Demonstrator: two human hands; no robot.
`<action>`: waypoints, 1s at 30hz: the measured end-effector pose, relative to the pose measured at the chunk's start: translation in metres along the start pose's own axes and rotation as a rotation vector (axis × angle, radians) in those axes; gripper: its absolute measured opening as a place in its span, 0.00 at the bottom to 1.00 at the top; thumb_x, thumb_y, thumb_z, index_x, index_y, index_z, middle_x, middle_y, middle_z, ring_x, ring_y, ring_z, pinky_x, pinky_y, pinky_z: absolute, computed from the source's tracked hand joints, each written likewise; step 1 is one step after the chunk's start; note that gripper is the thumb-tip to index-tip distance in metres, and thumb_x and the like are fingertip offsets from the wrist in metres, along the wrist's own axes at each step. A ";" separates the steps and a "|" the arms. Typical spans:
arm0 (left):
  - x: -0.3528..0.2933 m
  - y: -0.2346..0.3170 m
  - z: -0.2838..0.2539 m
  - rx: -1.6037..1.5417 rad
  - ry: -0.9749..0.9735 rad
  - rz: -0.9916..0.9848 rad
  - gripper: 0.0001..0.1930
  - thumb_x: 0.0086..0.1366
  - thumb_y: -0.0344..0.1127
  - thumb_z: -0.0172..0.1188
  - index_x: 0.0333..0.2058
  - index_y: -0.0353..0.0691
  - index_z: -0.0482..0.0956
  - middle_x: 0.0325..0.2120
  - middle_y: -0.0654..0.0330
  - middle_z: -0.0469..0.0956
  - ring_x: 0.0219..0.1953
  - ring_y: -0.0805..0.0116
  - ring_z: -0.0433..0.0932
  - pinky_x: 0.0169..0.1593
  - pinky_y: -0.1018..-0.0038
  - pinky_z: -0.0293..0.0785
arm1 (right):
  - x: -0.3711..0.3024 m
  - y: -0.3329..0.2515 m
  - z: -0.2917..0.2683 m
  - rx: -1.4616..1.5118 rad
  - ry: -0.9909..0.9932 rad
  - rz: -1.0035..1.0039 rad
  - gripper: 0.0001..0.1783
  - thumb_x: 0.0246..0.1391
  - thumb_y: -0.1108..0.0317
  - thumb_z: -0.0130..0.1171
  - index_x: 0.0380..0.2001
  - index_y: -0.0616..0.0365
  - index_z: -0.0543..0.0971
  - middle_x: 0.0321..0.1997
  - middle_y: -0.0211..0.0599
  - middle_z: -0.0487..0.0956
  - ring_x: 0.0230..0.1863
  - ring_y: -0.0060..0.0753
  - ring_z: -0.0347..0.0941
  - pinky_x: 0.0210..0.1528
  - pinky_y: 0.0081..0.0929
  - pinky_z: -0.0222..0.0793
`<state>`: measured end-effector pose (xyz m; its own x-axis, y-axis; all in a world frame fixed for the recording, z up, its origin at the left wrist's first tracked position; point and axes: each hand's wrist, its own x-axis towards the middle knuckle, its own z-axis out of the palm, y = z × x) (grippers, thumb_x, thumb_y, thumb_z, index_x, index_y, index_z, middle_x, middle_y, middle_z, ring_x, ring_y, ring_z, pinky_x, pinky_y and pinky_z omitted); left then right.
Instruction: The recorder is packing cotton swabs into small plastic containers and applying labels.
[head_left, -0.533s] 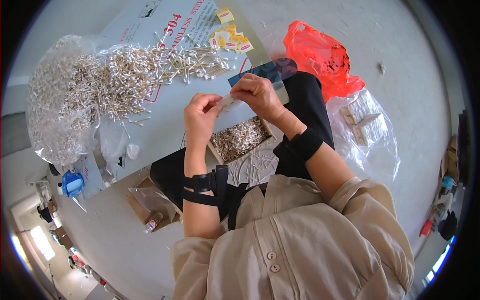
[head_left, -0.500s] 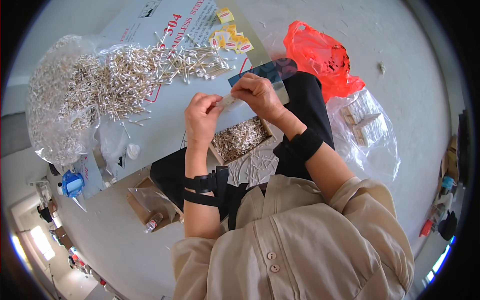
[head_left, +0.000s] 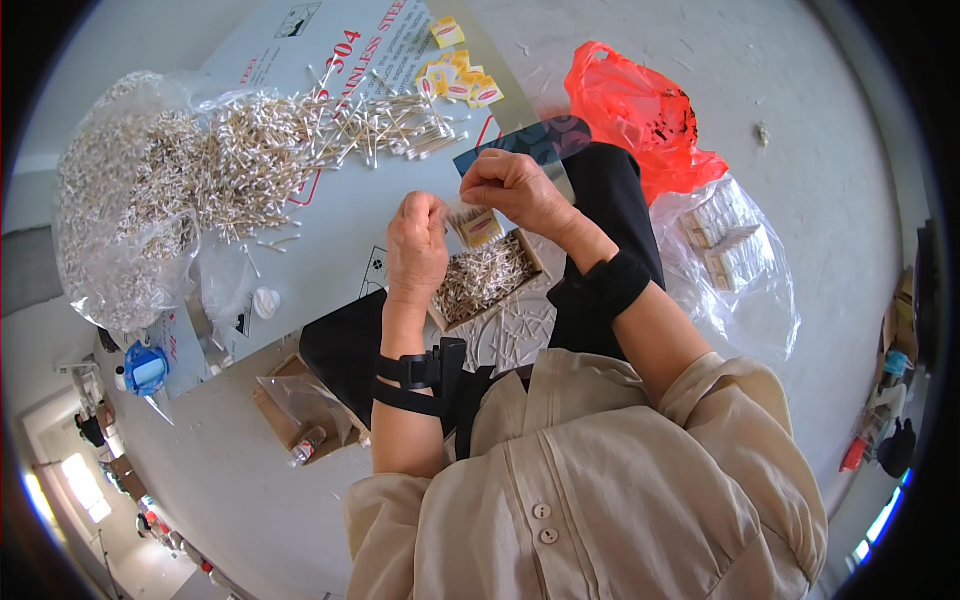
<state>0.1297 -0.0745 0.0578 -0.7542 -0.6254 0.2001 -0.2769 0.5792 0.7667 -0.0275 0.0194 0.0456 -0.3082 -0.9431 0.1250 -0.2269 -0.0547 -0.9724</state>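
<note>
My left hand [head_left: 418,250] and my right hand [head_left: 512,186] together hold a small clear packet with a yellow label [head_left: 474,224] above my lap. The fingers of each hand pinch the packet's top edge from its own side. Just below the packet sits a shallow cardboard box [head_left: 484,278] filled with cotton swabs. A large loose heap of cotton swabs [head_left: 270,150] lies on the grey printed board [head_left: 340,225] in front of me, spilling out of a clear plastic bag [head_left: 120,210].
Several small yellow packets [head_left: 458,78] lie at the board's far end. A red plastic bag [head_left: 635,110] and a clear bag of packed bundles [head_left: 725,250] sit on the floor to my right. A blue tape dispenser [head_left: 146,368] stands at the left.
Both hands have turned the packet so it hangs down with its yellow label facing me; my left hand shifted slightly right and lower.
</note>
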 end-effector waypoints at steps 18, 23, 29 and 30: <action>-0.005 0.000 0.002 -0.242 0.104 -0.049 0.08 0.51 0.20 0.62 0.31 0.36 0.78 0.24 0.61 0.71 0.25 0.72 0.74 0.29 0.78 0.70 | -0.009 -0.003 0.008 -0.038 0.104 -0.036 0.07 0.43 0.75 0.64 0.30 0.60 0.81 0.29 0.32 0.73 0.32 0.25 0.69 0.34 0.22 0.65; -0.008 -0.003 0.006 -0.215 0.109 0.003 0.10 0.49 0.20 0.65 0.32 0.36 0.79 0.25 0.64 0.70 0.25 0.76 0.72 0.29 0.80 0.70 | -0.012 -0.006 0.012 -0.087 0.112 -0.087 0.08 0.42 0.75 0.65 0.31 0.59 0.81 0.30 0.33 0.73 0.33 0.28 0.71 0.35 0.23 0.67; -0.004 -0.006 0.008 -0.171 0.127 0.036 0.09 0.48 0.19 0.64 0.29 0.35 0.78 0.25 0.64 0.70 0.23 0.75 0.72 0.28 0.80 0.70 | -0.010 -0.005 0.012 -0.133 0.078 -0.158 0.09 0.42 0.75 0.65 0.31 0.60 0.81 0.31 0.33 0.73 0.33 0.29 0.72 0.34 0.23 0.69; -0.002 -0.004 0.008 -0.244 0.124 -0.032 0.08 0.46 0.19 0.65 0.26 0.35 0.78 0.23 0.62 0.70 0.22 0.72 0.72 0.27 0.79 0.70 | -0.010 -0.005 0.012 -0.134 0.076 -0.156 0.09 0.42 0.75 0.65 0.31 0.60 0.81 0.31 0.33 0.73 0.33 0.29 0.72 0.34 0.23 0.69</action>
<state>0.1275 -0.0713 0.0498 -0.6645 -0.7094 0.2348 -0.1369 0.4245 0.8950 -0.0124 0.0249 0.0465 -0.3275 -0.8989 0.2910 -0.3960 -0.1490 -0.9061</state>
